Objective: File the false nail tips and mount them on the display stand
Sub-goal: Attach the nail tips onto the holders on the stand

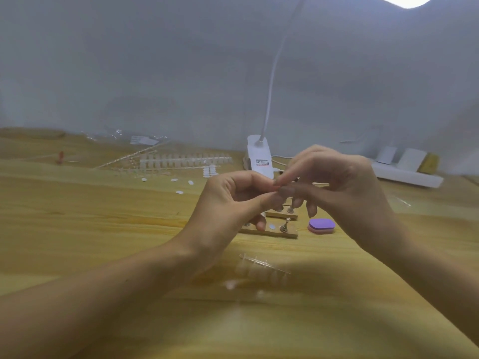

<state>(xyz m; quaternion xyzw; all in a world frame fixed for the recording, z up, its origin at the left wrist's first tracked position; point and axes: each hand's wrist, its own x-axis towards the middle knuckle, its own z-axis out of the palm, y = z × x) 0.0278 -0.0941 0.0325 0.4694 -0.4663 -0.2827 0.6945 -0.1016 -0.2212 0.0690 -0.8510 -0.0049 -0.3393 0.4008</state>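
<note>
**Above the pale wooden table, my two hands meet**

Over the middle of the table my left hand and my right hand are joined at the fingertips. The thumb and forefinger of each are curled in towards the other. The spot where they touch is blurred, so I cannot tell whether either hand pinches a nail tip or grips nothing at all.

Directly below them stand the two small wooden display blocks with metal pegs, one behind the other. The oval purple-and-pink buffing block lies just to their right.

Nearer to me, a short clear plastic strip of false nail tips lies flat on the wood. Farther back on the left are longer clear strips of nail tips, with small white oval stickers beside them.

Behind my hands, by the grey wall, sits the white clip lamp base. A white power strip lies at the back right.
</note>
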